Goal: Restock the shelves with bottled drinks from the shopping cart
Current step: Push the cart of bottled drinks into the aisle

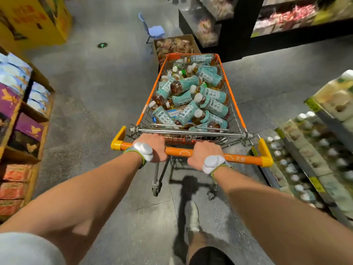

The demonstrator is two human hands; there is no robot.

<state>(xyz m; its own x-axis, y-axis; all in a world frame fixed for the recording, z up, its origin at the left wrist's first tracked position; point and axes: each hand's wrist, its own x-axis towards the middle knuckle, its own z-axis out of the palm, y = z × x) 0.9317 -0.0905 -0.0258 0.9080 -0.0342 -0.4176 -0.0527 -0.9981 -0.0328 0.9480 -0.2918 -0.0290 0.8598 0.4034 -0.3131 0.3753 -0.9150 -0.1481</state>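
Gripping the handle, my left hand and right hand curl round its smooth orange bar. The bottles lie heaped in the wire cart, round, slick plastic with teal labels and white caps. The risk I judge: ramming the cardboard box ahead, jolting the loose pile. The shelf stands right.

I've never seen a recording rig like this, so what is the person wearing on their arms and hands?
Both arms are bare to above the elbow, with no gloves on the left hand or right hand. Each wrist carries a white, rounded, two-lobed device on a grey strap edged in green. A light grey sleeve shows on the left upper arm.
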